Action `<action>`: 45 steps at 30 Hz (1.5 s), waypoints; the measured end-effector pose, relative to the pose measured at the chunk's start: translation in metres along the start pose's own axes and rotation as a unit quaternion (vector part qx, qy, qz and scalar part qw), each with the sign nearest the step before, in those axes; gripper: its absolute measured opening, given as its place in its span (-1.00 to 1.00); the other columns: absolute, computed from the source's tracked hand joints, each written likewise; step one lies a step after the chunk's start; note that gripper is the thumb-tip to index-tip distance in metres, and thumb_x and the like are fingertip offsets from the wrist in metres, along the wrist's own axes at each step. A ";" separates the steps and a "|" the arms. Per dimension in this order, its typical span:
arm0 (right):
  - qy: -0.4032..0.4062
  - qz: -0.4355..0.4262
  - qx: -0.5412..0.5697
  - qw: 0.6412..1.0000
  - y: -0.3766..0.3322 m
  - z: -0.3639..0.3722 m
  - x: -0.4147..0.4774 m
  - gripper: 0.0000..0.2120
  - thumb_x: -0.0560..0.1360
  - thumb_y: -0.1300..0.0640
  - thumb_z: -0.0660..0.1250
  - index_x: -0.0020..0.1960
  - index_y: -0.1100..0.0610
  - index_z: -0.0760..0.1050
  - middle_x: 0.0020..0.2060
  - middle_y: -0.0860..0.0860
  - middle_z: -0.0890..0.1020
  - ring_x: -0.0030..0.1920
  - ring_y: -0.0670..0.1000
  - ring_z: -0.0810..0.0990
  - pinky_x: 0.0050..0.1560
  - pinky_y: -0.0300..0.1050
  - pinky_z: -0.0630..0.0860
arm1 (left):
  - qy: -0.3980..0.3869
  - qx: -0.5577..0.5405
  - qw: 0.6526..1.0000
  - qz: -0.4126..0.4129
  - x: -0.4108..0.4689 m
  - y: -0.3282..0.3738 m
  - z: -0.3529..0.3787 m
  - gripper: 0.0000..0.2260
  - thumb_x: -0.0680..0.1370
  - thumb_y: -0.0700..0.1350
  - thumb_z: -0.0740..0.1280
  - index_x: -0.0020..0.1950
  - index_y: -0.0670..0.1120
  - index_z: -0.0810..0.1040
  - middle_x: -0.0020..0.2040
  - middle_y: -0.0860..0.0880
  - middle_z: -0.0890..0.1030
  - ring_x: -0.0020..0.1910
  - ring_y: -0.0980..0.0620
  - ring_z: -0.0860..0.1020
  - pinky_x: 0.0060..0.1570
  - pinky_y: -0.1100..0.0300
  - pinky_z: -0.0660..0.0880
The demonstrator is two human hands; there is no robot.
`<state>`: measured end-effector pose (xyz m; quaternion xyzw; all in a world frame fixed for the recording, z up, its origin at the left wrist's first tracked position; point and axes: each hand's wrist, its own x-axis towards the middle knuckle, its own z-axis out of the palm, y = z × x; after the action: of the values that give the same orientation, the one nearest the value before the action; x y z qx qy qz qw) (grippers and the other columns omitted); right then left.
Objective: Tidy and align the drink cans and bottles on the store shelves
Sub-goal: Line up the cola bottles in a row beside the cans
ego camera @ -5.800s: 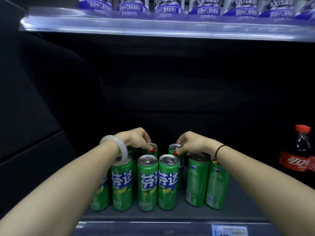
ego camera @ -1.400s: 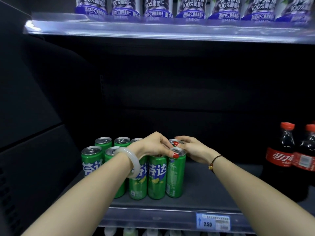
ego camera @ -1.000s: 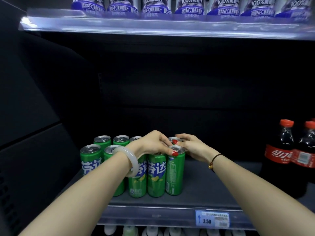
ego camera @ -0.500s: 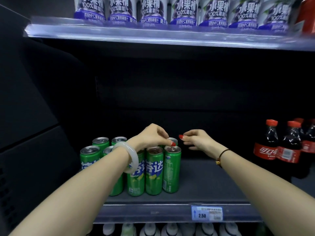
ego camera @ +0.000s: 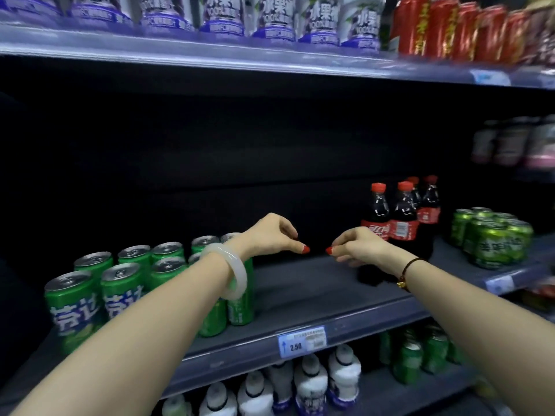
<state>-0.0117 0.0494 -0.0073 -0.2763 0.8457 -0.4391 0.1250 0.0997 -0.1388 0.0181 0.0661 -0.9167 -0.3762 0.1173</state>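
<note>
Several green soda cans (ego camera: 126, 283) stand packed in rows at the left end of the grey middle shelf (ego camera: 303, 295). My left hand (ego camera: 271, 235) hovers just right of the cans, fingers loosely curled, holding nothing. My right hand (ego camera: 357, 247) hangs a short way to its right, also loosely curled and holding nothing, in front of several dark cola bottles (ego camera: 396, 223) with red caps. Neither hand touches a can or bottle.
A further cluster of green cans (ego camera: 492, 235) sits at the far right. White-and-purple juice bottles (ego camera: 270, 22) and red cans (ego camera: 456, 28) line the shelf above. White bottles (ego camera: 300, 382) and green bottles (ego camera: 420, 352) fill the shelf below. A price tag (ego camera: 301, 340) hangs on the rail.
Both hands have let go of the green cans and lifted away to the right. The view has swung right, so the cola bottles and the far-right cans now show.
</note>
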 end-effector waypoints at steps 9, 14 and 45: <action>0.042 0.026 0.020 0.999 0.083 -0.089 0.000 -0.85 0.43 0.09 0.43 -0.09 0.13 0.53 -0.16 0.01 0.65 -0.13 -0.05 0.66 -0.29 -0.20 0.49 | -0.028 -0.038 0.999 -0.021 0.044 0.044 0.081 -0.51 0.33 0.02 0.54 0.19 -0.12 0.53 0.03 -0.04 0.61 -0.01 0.06 0.60 -0.26 0.33 0.46; 0.043 0.027 -0.005 0.999 0.123 -0.137 0.016 -0.62 0.37 -0.03 0.48 0.04 0.19 0.50 -0.11 0.03 0.65 -0.13 -0.03 0.66 -0.24 -0.19 0.51 | 0.000 -0.079 0.996 -0.050 0.070 0.065 0.128 -0.62 0.34 0.01 0.54 0.06 -0.03 0.51 -0.03 0.03 0.61 -0.05 0.14 0.58 -0.25 0.35 0.45; -0.116 -0.061 0.170 0.977 0.130 -0.088 0.094 -0.52 0.43 0.08 0.42 0.25 -0.10 0.29 0.11 -0.11 0.53 0.09 -0.09 0.53 -0.16 -0.17 0.47 | 0.128 -0.171 0.973 -0.090 0.105 0.021 0.145 -0.51 0.38 -0.22 0.50 0.21 0.00 0.38 0.01 0.06 0.57 -0.06 0.15 0.56 -0.12 0.27 0.49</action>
<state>-0.1751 0.1145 -0.0582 -0.3512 0.7200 -0.5479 0.2408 -0.0407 -0.0478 -0.0496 0.1754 -0.8065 -0.5244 0.2092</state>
